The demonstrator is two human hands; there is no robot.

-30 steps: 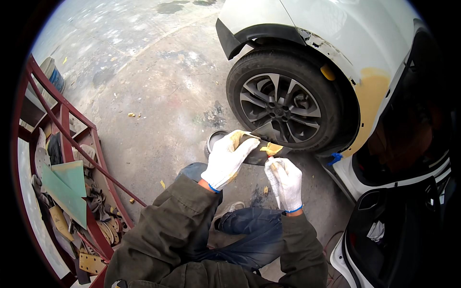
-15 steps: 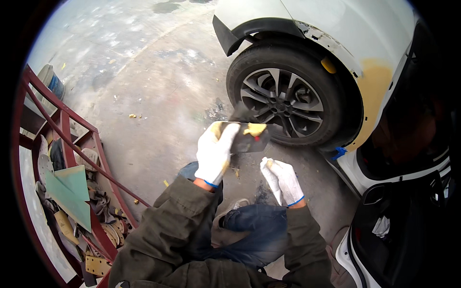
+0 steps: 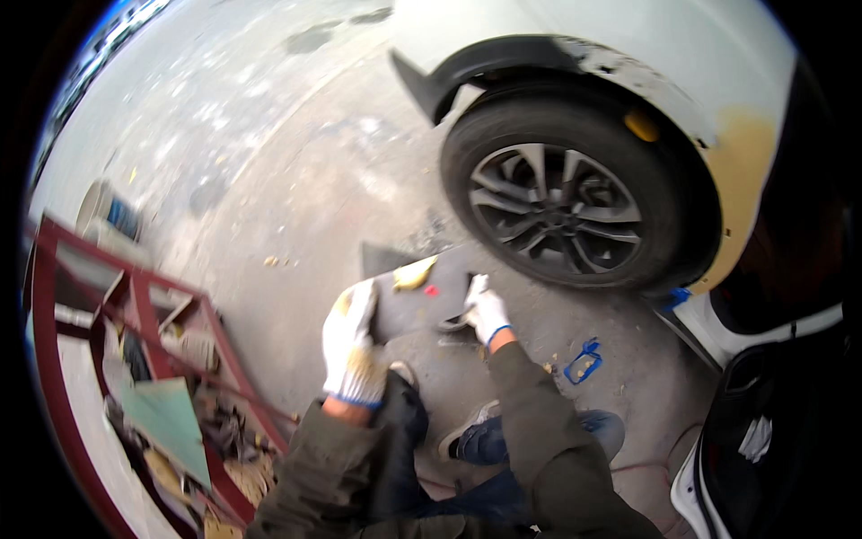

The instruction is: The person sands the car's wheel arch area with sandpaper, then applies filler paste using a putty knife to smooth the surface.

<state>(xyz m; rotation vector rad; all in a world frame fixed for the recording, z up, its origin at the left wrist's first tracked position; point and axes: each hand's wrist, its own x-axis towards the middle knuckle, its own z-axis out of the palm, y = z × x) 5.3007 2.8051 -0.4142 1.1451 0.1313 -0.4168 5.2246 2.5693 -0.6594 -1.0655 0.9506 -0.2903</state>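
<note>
My left hand [image 3: 352, 346], in a white work glove stained yellowish, grips the left side of a dark grey flat board [image 3: 409, 310]. On the board sit a lump of yellow putty [image 3: 415, 273] and beside it a small red dab [image 3: 431, 290]. A dark flat corner sticks out past the board's far left edge; whether it is a separate piece I cannot tell. My right hand [image 3: 486, 313], also in a white glove, is closed at the board's right edge. A dark edge shows by its fingers, too blurred to name.
Ahead to the right stands a white car with a wheel [image 3: 557, 207] and a tan filler patch [image 3: 743, 162] on its panel; its door opening is on the right. A dark red metal rack [image 3: 144, 319] with tools stands left, a bucket [image 3: 108, 214] beyond. Blue tape [image 3: 584, 361] lies on the floor.
The board has come nearer and left with my left hand, its putty side now facing up more. My right hand has moved up and left to the board's edge. The view has shifted.
</note>
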